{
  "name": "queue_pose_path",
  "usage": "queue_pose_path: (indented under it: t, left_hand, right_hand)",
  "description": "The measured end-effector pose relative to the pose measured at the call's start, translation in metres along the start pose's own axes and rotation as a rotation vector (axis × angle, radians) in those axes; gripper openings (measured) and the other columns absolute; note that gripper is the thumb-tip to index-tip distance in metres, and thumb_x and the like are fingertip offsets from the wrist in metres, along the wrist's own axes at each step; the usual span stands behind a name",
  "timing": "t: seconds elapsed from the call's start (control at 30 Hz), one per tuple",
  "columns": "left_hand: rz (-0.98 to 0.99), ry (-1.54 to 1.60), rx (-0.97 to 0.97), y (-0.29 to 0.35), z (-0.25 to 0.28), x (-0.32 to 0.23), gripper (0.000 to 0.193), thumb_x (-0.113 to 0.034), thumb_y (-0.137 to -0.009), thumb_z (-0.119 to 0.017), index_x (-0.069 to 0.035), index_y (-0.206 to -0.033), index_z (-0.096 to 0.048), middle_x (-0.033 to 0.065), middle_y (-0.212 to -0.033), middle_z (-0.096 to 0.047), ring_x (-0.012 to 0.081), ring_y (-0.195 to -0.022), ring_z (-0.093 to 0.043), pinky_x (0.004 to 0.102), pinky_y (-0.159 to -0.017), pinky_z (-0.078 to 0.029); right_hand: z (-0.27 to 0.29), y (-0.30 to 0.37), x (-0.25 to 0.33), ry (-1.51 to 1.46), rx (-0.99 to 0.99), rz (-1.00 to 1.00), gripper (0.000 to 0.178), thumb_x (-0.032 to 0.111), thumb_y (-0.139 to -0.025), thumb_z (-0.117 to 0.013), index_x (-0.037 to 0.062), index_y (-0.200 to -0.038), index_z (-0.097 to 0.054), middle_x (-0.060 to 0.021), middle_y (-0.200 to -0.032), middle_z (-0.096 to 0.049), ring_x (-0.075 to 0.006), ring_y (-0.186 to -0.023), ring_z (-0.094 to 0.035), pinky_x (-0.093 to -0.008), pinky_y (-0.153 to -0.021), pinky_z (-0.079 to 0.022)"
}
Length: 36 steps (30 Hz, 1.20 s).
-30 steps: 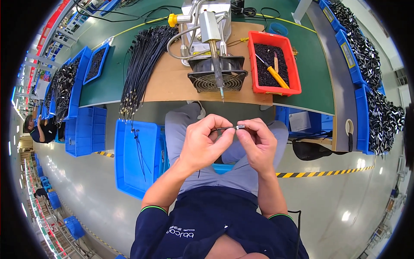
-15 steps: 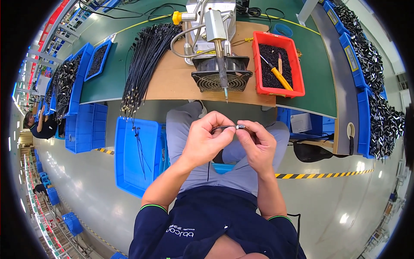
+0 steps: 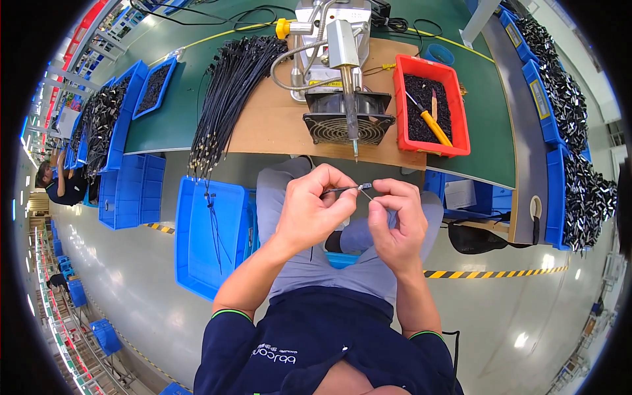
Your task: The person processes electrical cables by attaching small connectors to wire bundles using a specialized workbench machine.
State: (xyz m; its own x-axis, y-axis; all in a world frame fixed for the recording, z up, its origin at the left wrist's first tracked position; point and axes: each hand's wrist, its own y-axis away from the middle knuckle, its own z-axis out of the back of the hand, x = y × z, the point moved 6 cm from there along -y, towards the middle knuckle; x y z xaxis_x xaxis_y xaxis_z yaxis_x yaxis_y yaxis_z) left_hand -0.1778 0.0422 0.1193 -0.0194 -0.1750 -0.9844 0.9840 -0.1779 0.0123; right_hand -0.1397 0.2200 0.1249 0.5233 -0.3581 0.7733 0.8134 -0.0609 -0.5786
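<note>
Left hand [image 3: 312, 209]: thumb and forefinger close in a pinch on a slender, flexible black cable [image 3: 342, 189]. Right hand [image 3: 400, 227]: thumb and forefinger stand slightly apart; whether they hold the thin grey sliver [image 3: 368, 195] between them, too small to identify, cannot be told. Sound handling probably calls for pinching close behind the cable's end, so that it cannot swivel, with light right-hand pressure and no sharp bend. The small, box-shaped, silver-and-black connector [image 3: 366, 187] at that end lies between the hands, projecting just beyond the left fingertips, near the right forefinger; contact there is unclear. Farther out, a pen-shaped tool with a dark shaft and metal tip [image 3: 351, 112] points downward before a square black fan [image 3: 322, 129]; a bundle of thin black cables [image 3: 230, 99] lies to their left.
</note>
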Motion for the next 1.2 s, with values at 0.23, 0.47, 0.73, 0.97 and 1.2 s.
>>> queue_pose_path:
  t: [0.23, 0.47, 0.73, 0.97, 1.2]
  left_hand:
    - [-0.016, -0.045, -0.035, -0.004, 0.004, -0.003, 0.006, 0.001, -0.093, -0.075, 0.0, -0.096, -0.07, -0.0088, -0.075, -0.061, -0.003, -0.062, -0.036, 0.0192, -0.055, -0.03]
    - [-0.026, -0.085, -0.047, -0.011, 0.007, -0.009, 0.006, -0.001, -0.091, -0.076, 0.0, -0.095, -0.072, -0.0091, -0.073, -0.061, -0.003, -0.061, -0.036, 0.0195, -0.054, -0.03]
    - [-0.025, -0.099, -0.048, -0.017, 0.009, -0.009, 0.007, -0.002, -0.091, -0.077, 0.001, -0.096, -0.073, -0.0087, -0.073, -0.062, -0.0025, -0.06, -0.037, 0.0195, -0.054, -0.032]
    - [-0.043, -0.115, -0.072, -0.027, 0.011, -0.016, 0.013, -0.01, -0.088, -0.079, 0.0, -0.093, -0.071, -0.0074, -0.059, -0.048, 0.0009, -0.056, -0.038, 0.0242, -0.051, -0.035]
    - [-0.033, -0.124, -0.081, -0.03, 0.014, -0.019, 0.012, -0.01, -0.088, -0.078, -0.001, -0.093, -0.071, -0.0079, -0.059, -0.047, 0.0007, -0.056, -0.037, 0.0244, -0.051, -0.034]
  right_hand:
    - [-0.01, 0.0, -0.004, -0.021, -0.019, -0.011, 0.017, -0.004, -0.087, -0.078, -0.0002, -0.097, -0.064, -0.017, -0.113, -0.074, -0.0304, -0.096, -0.071, -0.038, -0.081, -0.06]
    - [-0.012, -0.004, -0.006, -0.024, -0.025, -0.013, 0.017, -0.005, -0.087, -0.077, -0.0006, -0.097, -0.064, -0.0172, -0.112, -0.074, -0.0295, -0.095, -0.071, -0.0371, -0.08, -0.06]
    - [-0.014, -0.013, -0.007, -0.03, -0.034, -0.003, 0.017, -0.006, -0.087, -0.077, -0.0011, -0.096, -0.064, -0.0169, -0.111, -0.074, -0.0279, -0.094, -0.071, -0.0355, -0.078, -0.06]
    - [-0.013, -0.023, -0.007, -0.001, -0.05, 0.035, 0.017, -0.005, -0.087, -0.078, -0.0008, -0.096, -0.064, -0.0163, -0.111, -0.073, -0.0279, -0.093, -0.071, -0.0359, -0.079, -0.06]
    - [-0.015, -0.028, -0.007, -0.023, -0.046, 0.008, 0.017, -0.005, -0.087, -0.078, -0.0005, -0.097, -0.064, -0.0159, -0.111, -0.073, -0.0275, -0.093, -0.071, -0.0358, -0.079, -0.06]
